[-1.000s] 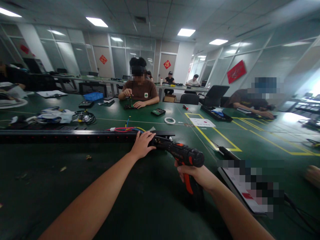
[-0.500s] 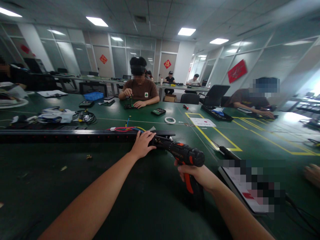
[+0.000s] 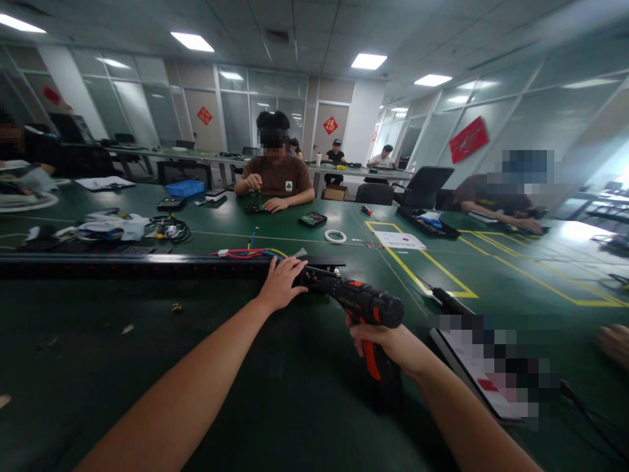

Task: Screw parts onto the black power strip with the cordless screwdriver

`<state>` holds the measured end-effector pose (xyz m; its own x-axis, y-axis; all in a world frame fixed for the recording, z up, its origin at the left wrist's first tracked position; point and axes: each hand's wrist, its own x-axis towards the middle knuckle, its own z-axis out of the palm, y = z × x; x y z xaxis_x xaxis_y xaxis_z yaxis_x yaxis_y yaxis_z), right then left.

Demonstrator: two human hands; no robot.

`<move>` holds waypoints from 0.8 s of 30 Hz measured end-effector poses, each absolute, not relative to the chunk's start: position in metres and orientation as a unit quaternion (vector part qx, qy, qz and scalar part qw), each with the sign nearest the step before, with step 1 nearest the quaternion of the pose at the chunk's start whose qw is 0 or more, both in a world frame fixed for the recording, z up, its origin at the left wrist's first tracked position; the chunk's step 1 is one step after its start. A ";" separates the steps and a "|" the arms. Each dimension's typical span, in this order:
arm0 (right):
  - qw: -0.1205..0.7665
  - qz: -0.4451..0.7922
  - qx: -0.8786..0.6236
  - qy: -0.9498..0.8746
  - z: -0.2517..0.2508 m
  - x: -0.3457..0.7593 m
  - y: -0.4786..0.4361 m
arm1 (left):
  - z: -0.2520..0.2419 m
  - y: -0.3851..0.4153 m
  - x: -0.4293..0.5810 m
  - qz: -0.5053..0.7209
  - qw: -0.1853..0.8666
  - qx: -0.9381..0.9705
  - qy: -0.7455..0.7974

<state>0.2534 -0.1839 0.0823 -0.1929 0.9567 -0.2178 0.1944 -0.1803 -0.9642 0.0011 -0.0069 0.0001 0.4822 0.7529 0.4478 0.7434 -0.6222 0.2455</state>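
My right hand [image 3: 388, 344] is wrapped round the grip of a black and orange electric screwdriver [image 3: 361, 305], its tip pointing left at the end of a long black strip [image 3: 122, 267] that lies across the green table [image 3: 295, 393]. My left hand [image 3: 282, 282] rests on that end of the strip, fingers curled over it beside the tool's tip. Red, blue and yellow wires [image 3: 246, 253] come out of the strip just behind my left hand.
A person in a brown shirt [image 3: 275, 177] works across the table; another person [image 3: 496, 196] sits at the right. A tape roll [image 3: 335, 236], a red-handled screwdriver [image 3: 366, 211], a blue bin [image 3: 185, 189] and coiled cables [image 3: 167, 229] lie farther off. A blurred tablet [image 3: 491, 367] sits by my right arm.
Almost nothing has moved; both hands hold their places on the strip and the screwdriver, with only a slight shift of the view.
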 end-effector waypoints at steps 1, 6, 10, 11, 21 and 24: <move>0.344 0.553 -0.534 -0.540 0.083 0.253 -0.184 | 0.001 -0.007 0.001 0.265 0.010 0.860 0.436; 0.338 0.553 -0.534 -0.542 0.085 0.252 -0.184 | 0.004 -0.010 0.001 0.265 0.018 0.861 0.433; 0.338 0.552 -0.533 -0.545 0.086 0.252 -0.184 | 0.005 -0.010 0.001 0.265 0.020 0.861 0.434; 0.338 0.552 -0.532 -0.547 0.086 0.252 -0.184 | 0.005 -0.010 0.001 0.264 0.021 0.861 0.435; 0.333 0.549 -0.539 -0.546 0.088 0.251 -0.184 | 0.005 -0.011 0.001 0.259 0.019 0.861 0.438; 0.332 0.546 -0.542 -0.546 0.090 0.250 -0.185 | 0.005 -0.011 0.001 0.260 0.017 0.860 0.438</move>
